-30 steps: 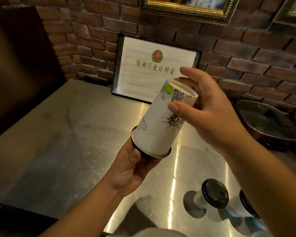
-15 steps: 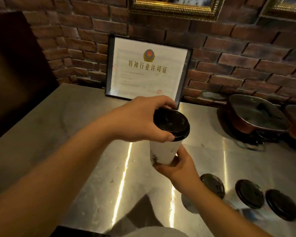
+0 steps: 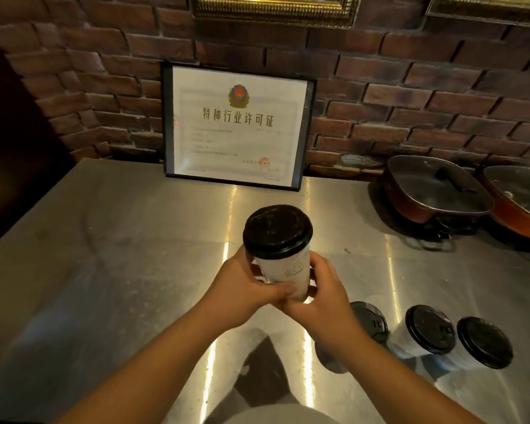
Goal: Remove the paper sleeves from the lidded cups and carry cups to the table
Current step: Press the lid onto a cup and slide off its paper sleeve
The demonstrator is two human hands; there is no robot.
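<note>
White cup point(image 3: 283, 272): upright above the steel counter point(image 3: 110, 255), between both hands.
Left hand point(image 3: 242, 286): fingers wrapped on its lower wall.
Right hand point(image 3: 325, 289): curled round the opposite side.
Lid point(image 3: 277, 231): black, round (smooth plastic).

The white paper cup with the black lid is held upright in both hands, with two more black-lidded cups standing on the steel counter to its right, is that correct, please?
Not quite: the head view shows three black-lidded cups on the steel counter, not two. The rest holds: the white paper cup with the black lid is upright, gripped by the left hand and right hand.
</note>
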